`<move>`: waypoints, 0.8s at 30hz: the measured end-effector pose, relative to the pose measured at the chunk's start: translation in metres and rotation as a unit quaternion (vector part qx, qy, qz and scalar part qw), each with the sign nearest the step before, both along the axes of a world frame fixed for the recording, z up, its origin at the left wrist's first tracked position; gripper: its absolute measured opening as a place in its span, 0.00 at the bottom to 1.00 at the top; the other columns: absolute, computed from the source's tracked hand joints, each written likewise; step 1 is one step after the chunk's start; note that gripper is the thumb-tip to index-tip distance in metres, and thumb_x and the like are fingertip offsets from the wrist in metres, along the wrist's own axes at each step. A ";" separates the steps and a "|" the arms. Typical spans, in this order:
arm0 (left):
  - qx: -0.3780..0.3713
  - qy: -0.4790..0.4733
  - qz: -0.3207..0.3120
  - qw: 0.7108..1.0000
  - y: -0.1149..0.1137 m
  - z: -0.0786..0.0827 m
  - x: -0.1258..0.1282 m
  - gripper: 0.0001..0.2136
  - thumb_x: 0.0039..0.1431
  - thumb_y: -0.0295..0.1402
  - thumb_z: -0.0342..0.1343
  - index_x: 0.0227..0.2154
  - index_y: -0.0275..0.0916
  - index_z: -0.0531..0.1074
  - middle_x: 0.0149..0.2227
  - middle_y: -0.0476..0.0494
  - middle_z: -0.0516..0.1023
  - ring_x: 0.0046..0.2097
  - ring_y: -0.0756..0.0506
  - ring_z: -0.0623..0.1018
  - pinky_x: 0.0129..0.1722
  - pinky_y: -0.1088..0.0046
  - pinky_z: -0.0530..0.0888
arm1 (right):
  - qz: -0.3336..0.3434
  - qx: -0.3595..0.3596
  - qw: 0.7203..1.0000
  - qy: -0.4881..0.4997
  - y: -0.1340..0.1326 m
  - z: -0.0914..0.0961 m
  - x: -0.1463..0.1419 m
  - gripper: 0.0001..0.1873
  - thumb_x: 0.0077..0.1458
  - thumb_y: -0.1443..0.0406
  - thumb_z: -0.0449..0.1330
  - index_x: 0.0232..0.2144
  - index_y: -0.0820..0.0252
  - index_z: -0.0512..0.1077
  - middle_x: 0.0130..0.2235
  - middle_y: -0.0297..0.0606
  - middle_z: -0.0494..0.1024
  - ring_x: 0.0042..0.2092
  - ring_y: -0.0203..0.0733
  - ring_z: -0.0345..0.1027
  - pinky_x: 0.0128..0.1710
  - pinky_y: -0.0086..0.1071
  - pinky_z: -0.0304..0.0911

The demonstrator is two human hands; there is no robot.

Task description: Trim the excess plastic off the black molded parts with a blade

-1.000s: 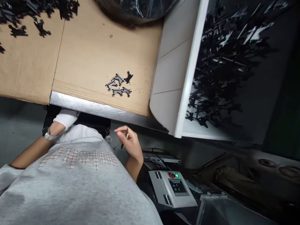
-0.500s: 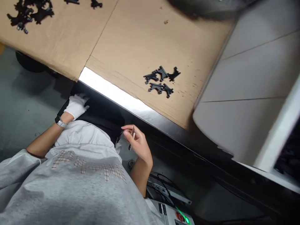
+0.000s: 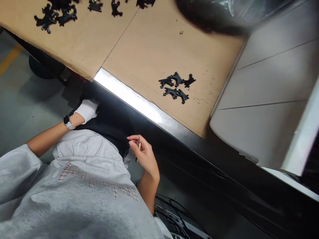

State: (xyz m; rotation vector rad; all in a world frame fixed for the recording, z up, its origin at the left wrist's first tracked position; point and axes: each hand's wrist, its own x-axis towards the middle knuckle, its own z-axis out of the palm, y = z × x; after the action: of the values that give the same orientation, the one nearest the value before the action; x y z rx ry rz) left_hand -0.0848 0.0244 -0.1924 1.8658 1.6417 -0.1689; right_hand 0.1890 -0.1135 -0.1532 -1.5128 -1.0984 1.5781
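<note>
My right hand (image 3: pixel 144 153) is bare and held below the table edge, in front of my grey sweatshirt (image 3: pixel 82 186). Its fingers are pinched on a small thin tool (image 3: pixel 138 147). My left hand (image 3: pixel 86 110) wears a white glove and rests low on dark fabric under the table edge; its fingers do not show. A watch (image 3: pixel 67 121) sits on that wrist. A small cluster of black plastic parts (image 3: pixel 177 88) lies on the cardboard sheet (image 3: pixel 149 46) above my right hand, untouched.
More black parts (image 3: pixel 57 15) are scattered at the cardboard's far left. The shiny metal table edge (image 3: pixel 129 98) runs diagonally. A white bin wall (image 3: pixel 264 96) stands at the right, and a dark plastic bag (image 3: pixel 214 16) lies at the top. Cables (image 3: pixel 174 212) lie below.
The view has swung left and down: the bin full of black parts and the control box with its red and green buttons have left the picture. My right hand still holds the thin tool.
</note>
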 end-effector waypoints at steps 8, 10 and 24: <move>-0.026 -0.248 0.047 0.967 -0.055 0.106 0.014 0.20 0.61 0.38 0.61 0.55 0.37 0.78 0.36 0.48 0.84 0.34 0.48 0.82 0.37 0.72 0.80 | -0.048 0.078 0.991 0.094 0.029 0.033 -0.055 0.22 0.57 0.46 0.74 0.43 0.54 0.79 0.32 0.28 0.74 0.26 0.32 0.57 0.26 0.29 0.59; -0.043 -0.340 0.083 0.936 -0.064 0.127 0.026 0.20 0.57 0.40 0.63 0.51 0.37 0.78 0.32 0.49 0.83 0.32 0.48 0.82 0.35 0.73 0.79 | -0.054 0.101 0.986 0.121 0.033 0.047 -0.062 0.23 0.56 0.46 0.76 0.41 0.54 0.79 0.30 0.28 0.73 0.25 0.32 0.57 0.26 0.29 0.60; -0.040 -0.557 0.241 0.794 -0.074 0.140 0.089 0.11 0.57 0.42 0.68 0.32 0.40 0.76 0.33 0.48 0.80 0.35 0.49 0.80 0.38 0.76 0.79 | -0.227 0.199 0.945 0.122 0.016 0.081 -0.069 0.18 0.66 0.49 0.70 0.38 0.51 0.71 0.32 0.26 0.76 0.22 0.28 0.55 0.22 0.24 0.58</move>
State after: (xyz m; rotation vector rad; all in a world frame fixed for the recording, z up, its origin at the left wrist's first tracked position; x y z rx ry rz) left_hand 0.0038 -0.0500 -0.0520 0.9926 1.1054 0.9031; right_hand 0.1203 -0.0973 -0.0726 -1.1555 -0.7937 1.1071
